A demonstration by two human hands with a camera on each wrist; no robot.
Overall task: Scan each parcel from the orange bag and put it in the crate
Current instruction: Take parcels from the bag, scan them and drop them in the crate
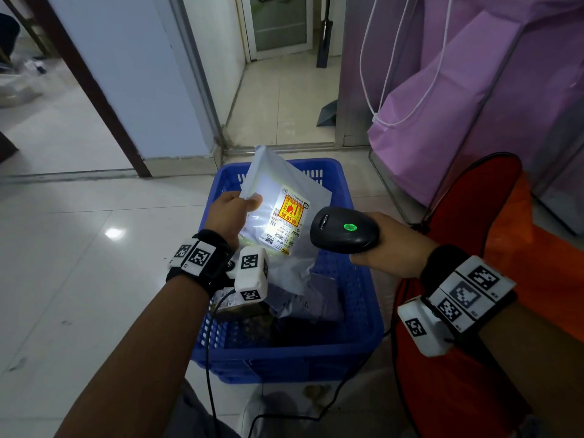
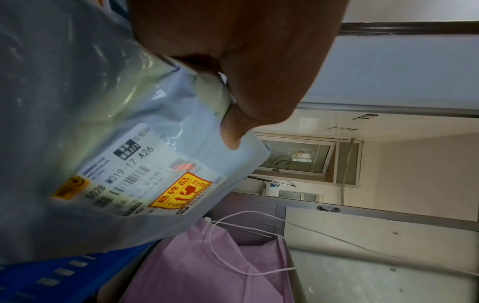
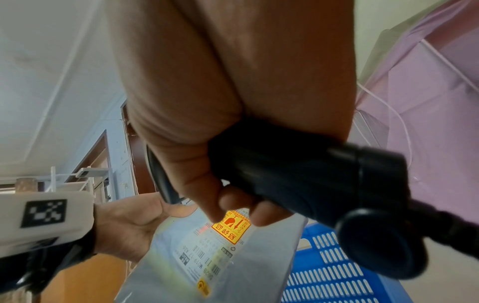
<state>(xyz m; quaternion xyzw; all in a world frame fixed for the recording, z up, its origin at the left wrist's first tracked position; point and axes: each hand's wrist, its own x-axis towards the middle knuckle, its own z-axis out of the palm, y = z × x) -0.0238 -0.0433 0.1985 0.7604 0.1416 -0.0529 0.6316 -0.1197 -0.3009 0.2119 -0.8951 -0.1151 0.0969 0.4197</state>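
The left hand (image 1: pixel 227 213) pinches the upper left edge of a pale grey plastic parcel (image 1: pixel 278 184), thumb on the front and fingers behind, holding it tilted above the blue crate (image 1: pixel 357 314). A white shipping label (image 1: pixel 286 219) with barcodes and a yellow-and-red sticker faces up, lit by a bright patch of light. The right hand (image 1: pixel 395 245) is wrapped round the handle of a black barcode scanner (image 1: pixel 343 229), whose head points at the label and shows a green light on top; its cable (image 1: pixel 341 387) trails down to the floor.

Inside the crate, below the held parcel, lie several more parcels (image 1: pixel 303 298): grey and lilac plastic mailers and a darker packet, piled loosely. The orange bag (image 1: pixel 493 248) stands open just right of the crate, its inside hidden. Behind it hangs a lilac bag (image 1: pixel 474 90) with white cords.
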